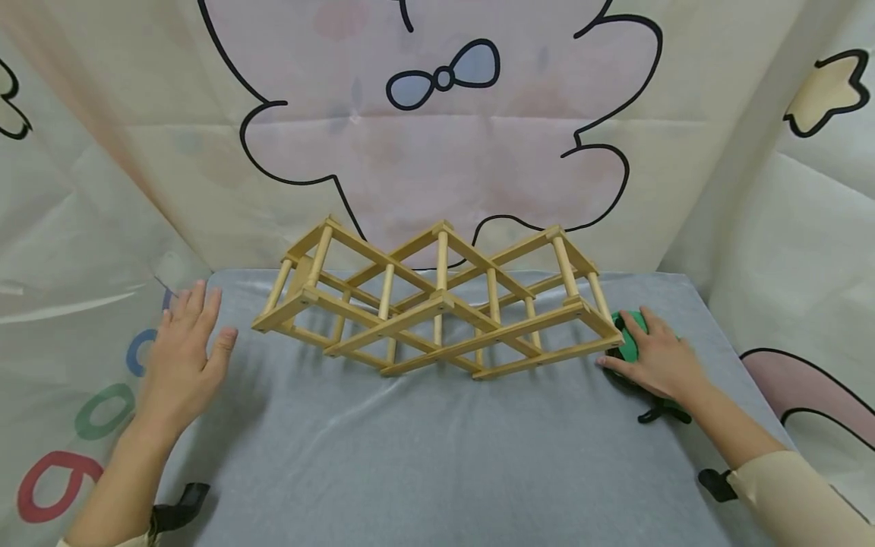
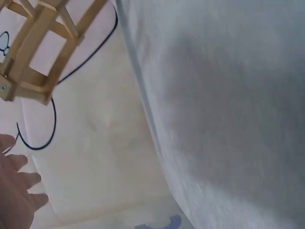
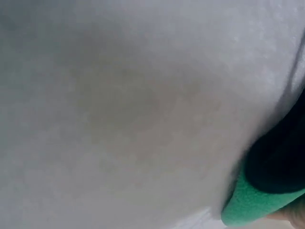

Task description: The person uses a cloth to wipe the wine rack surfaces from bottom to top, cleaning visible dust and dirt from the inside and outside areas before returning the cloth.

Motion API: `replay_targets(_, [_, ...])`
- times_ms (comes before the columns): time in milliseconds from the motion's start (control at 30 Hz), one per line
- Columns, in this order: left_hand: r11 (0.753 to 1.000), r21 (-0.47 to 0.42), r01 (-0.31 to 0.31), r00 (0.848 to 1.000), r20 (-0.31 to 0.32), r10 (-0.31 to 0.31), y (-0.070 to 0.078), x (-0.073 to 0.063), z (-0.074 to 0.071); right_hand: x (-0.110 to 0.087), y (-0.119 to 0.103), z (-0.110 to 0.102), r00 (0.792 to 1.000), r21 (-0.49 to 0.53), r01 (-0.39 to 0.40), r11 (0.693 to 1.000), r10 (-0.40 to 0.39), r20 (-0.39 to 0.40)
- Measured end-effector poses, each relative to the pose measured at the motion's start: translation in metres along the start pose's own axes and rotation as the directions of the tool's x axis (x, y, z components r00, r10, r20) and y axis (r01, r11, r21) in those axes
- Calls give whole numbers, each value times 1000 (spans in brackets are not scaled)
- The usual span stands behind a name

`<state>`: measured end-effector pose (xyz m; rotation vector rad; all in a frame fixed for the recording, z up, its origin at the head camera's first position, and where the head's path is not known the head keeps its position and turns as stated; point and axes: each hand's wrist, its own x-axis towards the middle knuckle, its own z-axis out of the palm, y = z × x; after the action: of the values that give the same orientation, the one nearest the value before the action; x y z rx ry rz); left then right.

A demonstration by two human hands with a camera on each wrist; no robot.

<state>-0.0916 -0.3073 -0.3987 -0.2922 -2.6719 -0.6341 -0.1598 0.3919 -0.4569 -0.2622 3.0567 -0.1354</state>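
A folding wooden lattice rack (image 1: 440,304) of crossed slats and round dowels stands stretched out across the back of the table. One end of the rack (image 2: 40,52) also shows in the left wrist view. Left of it, apart from the rack, my left hand (image 1: 181,357) is held with its fingers extended and nothing in it. Near the rack's right end, my right hand (image 1: 659,357) grips a green and black fuzzy-surfaced object (image 1: 625,338). My palm and fingers cover much of it. The right wrist view shows its green side (image 3: 259,202) and a black part; its kind is unclear.
A grey-blue cloth (image 1: 437,456) covers the table. Printed fabric hangs as a back wall (image 1: 437,167) close behind the rack, with more fabric on both sides. Black straps hang near both wrists.
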Motion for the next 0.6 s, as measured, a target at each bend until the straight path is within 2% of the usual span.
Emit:
replay_targets(67, [998,-34,-52,997,-50,51,7,-1,3,1,0,1,1000,14,-8,1000,7,13])
replay_targets(133, [991,-69,-118,988,-108,111,12,-2,7,2,1,1,1000,21,-1,1000,1,17])
replay_targets(233, [969,-100,-225,958,-206,202,19,-1,15,3,2,2,1000,10,18,1000,-18,3])
replay_targets(300, [957,-101,-272,938,-251,240,21,1,21,3,5,3,999,-10,33,999,-34,-23])
replay_targets(367, [950,-104,-296,927,-271,259,24,2,25,4,6,5,998,-22,36,999,-37,-45])
replay_targets(467, [949,-115,-295,929,-266,256,27,3,29,4,8,7,999,5,22,1000,-21,-48])
replay_targets(600, [938,-144,-315,918,-296,263,30,4,34,4,8,8,999,81,14,997,-10,-50])
